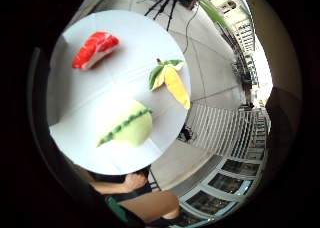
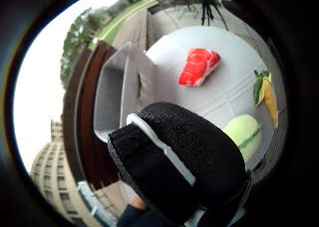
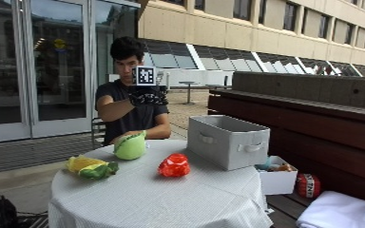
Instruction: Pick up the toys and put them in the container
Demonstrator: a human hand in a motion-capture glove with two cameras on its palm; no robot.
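Gray container's [image 3: 228, 141] inside hidden by its walls, small white box's [image 3: 276, 180] contents too small to tell, glove covering part of the green toy [image 2: 245, 133]

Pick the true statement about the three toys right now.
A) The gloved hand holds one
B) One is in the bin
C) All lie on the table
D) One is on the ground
C: the green toy, yellow toy and red toy all lie on the table; the gloved hand is raised above it.
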